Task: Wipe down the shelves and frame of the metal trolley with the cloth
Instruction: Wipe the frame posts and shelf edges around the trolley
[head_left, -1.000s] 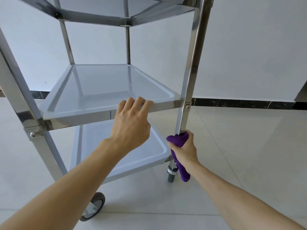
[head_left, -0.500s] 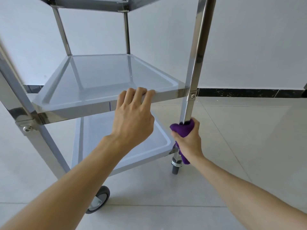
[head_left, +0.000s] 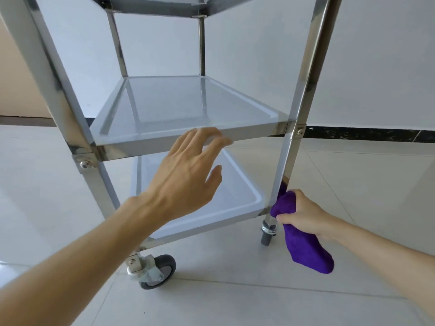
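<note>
A steel trolley fills the view, with a middle shelf [head_left: 188, 109], a bottom shelf [head_left: 237, 196] and the underside of a top shelf above. My right hand [head_left: 303, 215] grips a purple cloth [head_left: 303, 245] and presses it against the front right post [head_left: 286, 161], low down at the bottom shelf's corner. The cloth's loose end hangs below my fist. My left hand [head_left: 186, 175] hovers with fingers spread just in front of the middle shelf's front rim, fingertips at or just off the edge.
The trolley stands on pale floor tiles [head_left: 353, 184] close to a white wall with a dark skirting strip [head_left: 367, 135]. A grey caster [head_left: 155, 269] sits at the front left and a smaller one [head_left: 268, 234] under the right post.
My right hand has slid the cloth down the right post to the bottom shelf corner. My left hand has let go of the middle shelf's rim and opened. The view has shifted to the left.
</note>
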Demonstrator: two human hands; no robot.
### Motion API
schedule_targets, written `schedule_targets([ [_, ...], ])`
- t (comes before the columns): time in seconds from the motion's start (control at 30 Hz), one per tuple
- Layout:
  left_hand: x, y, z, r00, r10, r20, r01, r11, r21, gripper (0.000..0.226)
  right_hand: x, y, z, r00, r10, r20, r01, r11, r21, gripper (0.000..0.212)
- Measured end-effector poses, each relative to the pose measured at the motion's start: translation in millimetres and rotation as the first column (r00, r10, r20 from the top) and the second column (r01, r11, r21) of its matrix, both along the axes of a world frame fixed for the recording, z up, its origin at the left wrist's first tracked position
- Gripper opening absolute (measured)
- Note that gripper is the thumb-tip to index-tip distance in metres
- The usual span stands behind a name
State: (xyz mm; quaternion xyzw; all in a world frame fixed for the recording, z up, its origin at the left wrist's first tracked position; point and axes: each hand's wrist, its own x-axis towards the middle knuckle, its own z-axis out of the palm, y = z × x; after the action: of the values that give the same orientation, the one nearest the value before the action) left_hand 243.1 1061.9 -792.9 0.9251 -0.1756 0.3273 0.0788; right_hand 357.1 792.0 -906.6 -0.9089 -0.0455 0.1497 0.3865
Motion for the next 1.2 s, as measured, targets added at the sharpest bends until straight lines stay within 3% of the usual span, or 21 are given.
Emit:
schedule_targets([
  [0.17, -32.9, 36.2, -2.3, 0.999, 0.0, 0.039, -0.001, 1.0, 0.022, 0.035, -11.6, 12.4, 26.7, 1.0, 0.024, 0.001, -0.023, 0.963, 0.27, 0.033],
  [0.23, -45.7, 52.1, -4.9, 0.997, 0.027, 0.073, -0.025, 0.999, -0.026, 0.03, -19.8, 20.0, 30.8, 0.997, 0.067, 0.022, -0.071, 0.964, 0.258, 0.026],
  [0.33, -67.2, 73.3, -15.8, 0.993, 0.085, 0.086, -0.065, 0.976, -0.206, 0.019, -32.8, 36.0, 29.1, 0.976, 0.177, 0.125, -0.186, 0.981, 0.062, 0.038],
  [0.43, -86.4, 90.1, -38.8, 0.99, 0.116, -0.076, -0.136, 0.903, -0.408, 0.022, -40.7, 65.7, 34.0, 0.94, 0.28, 0.195, -0.289, 0.957, 0.018, 0.042],
  [0.53, -98.4, 106.4, -63.6, 0.936, 0.137, -0.324, -0.278, 0.853, -0.442, 0.039, -38.3, 108.5, 42.2, 0.906, 0.319, 0.277, -0.346, 0.937, 0.052, 0.043],
  [0.63, -101.6, 126.4, -80.0, 0.88, 0.202, -0.431, -0.408, 0.786, -0.464, 0.05, -40.8, 167.3, 43.1, 0.823, 0.39, 0.412, -0.454, 0.888, 0.066, 0.051],
  [0.73, -100.4, 138.9, -90.9, 0.85, 0.246, -0.466, -0.468, 0.759, -0.453, 0.05, -56.5, 225.3, 19.3, 0.639, 0.641, 0.425, -0.627, 0.754, -0.193, 0.07],
  [0.8, -98.8, 142.3, -98.4, 0.834, 0.291, -0.469, -0.502, 0.754, -0.424, 0.044, -71.9, 252.3, -9.8, 0.564, 0.792, 0.235, -0.686, 0.608, -0.4, 0.083],
  [0.87, -96.0, 143.4, -106.1, 0.839, 0.318, -0.442, -0.502, 0.766, -0.402, 0.036, -83.7, 268.5, -40.2, 0.526, 0.842, 0.121, -0.687, 0.505, -0.522, 0.093],
  [1.0, -84.6, 136.7, -112.6, 0.91, 0.226, -0.347, -0.386, 0.768, -0.512, 0.028, -86.7, 280.2, -67.4, 0.504, 0.788, 0.354, -0.562, 0.61, -0.558, 0.092],
  [1.1, -71.6, 133.9, -114.9, 0.89, 0.284, -0.357, -0.449, 0.686, -0.573, 0.032, -85.0, 287.0, -74.8, 0.502, 0.745, 0.439, -0.508, 0.665, -0.548, 0.087],
  [1.2, -62.4, 138.1, -114.3, 0.876, 0.333, -0.35, -0.482, 0.644, -0.594, 0.021, -79.5, 290.2, -77.6, 0.434, 0.757, 0.489, -0.472, 0.653, -0.592, 0.076],
])
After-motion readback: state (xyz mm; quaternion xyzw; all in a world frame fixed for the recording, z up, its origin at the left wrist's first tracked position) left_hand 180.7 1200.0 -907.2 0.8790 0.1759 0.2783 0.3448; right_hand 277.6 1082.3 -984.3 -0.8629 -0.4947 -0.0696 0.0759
